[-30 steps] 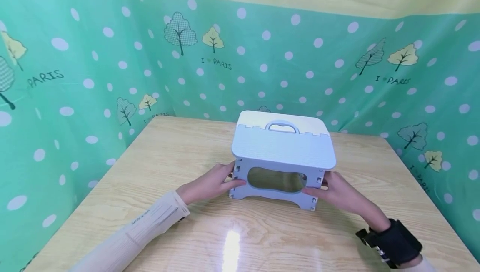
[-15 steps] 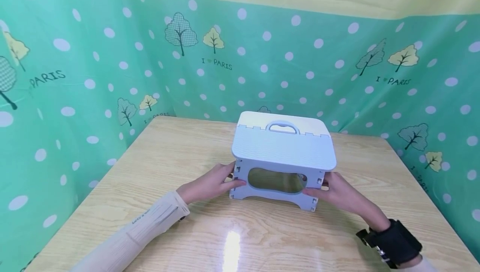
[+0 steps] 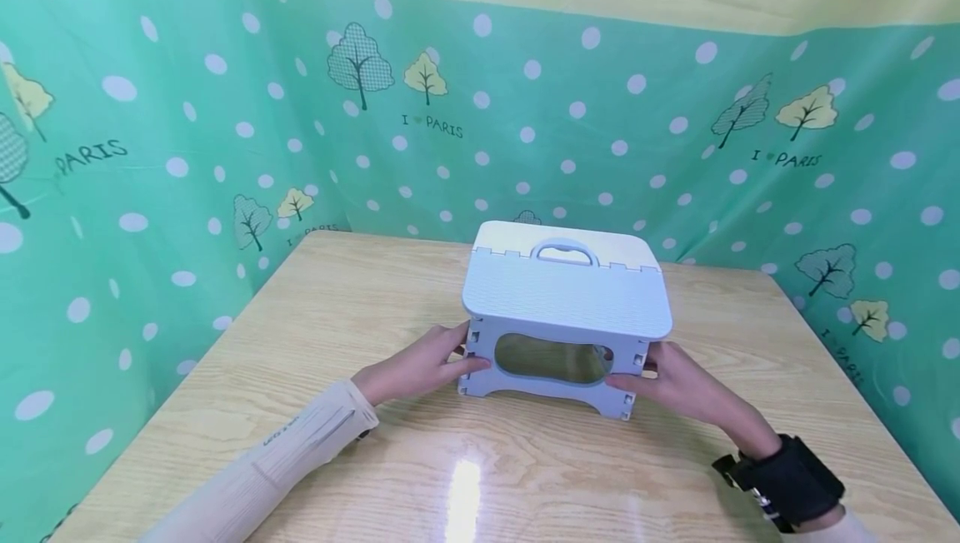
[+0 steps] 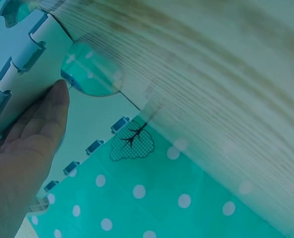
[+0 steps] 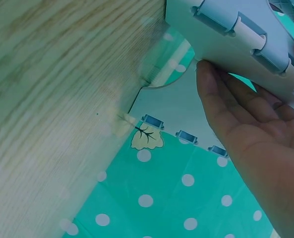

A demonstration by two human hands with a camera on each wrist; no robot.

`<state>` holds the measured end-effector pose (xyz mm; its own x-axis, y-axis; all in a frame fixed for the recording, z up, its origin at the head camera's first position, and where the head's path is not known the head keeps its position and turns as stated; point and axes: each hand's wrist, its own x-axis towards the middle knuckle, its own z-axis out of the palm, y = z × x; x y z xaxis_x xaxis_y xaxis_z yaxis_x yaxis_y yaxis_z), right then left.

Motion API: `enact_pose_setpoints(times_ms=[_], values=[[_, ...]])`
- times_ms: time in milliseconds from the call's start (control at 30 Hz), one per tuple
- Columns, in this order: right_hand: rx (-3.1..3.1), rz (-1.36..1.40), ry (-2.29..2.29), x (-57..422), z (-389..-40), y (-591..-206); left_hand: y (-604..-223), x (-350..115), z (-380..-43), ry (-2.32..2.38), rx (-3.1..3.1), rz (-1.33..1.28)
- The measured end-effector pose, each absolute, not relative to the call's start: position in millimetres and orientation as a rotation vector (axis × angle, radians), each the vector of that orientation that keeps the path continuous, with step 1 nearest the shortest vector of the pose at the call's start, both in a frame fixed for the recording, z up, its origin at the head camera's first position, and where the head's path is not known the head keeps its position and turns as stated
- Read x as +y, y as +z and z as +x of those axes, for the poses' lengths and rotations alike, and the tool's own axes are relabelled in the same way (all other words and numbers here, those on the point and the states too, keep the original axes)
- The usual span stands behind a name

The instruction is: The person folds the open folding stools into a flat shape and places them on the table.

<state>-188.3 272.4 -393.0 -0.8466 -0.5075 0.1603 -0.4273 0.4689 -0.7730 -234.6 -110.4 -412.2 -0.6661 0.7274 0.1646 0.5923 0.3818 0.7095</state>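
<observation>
A folding step stool, pale blue and white, stands unfolded on the wooden table. Its carry handle lies in the middle of the top. My left hand grips the front left leg edge, thumb on the front panel and fingers against the side. At the opposite edge, my right hand holds the front right leg the same way, with its thumb by the oval cutout. Both wrist views show fingers laid along the white side panel, beside the blue hinge joints. The thumbs are mostly out of sight there.
The light wood table extends around the stool, with a bright reflection near the front. Green dotted cloth hangs behind the table and along both sides. A black wrist strap is on the right arm.
</observation>
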Motion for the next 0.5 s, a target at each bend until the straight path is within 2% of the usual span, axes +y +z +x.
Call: enact_pose_setpoints(times_ms=[500], values=[[2.579,-0.843,-1.363,274.4,-189.3,-395.0,-413.6,-110.9,-235.7,1.156,2.443,1.213]])
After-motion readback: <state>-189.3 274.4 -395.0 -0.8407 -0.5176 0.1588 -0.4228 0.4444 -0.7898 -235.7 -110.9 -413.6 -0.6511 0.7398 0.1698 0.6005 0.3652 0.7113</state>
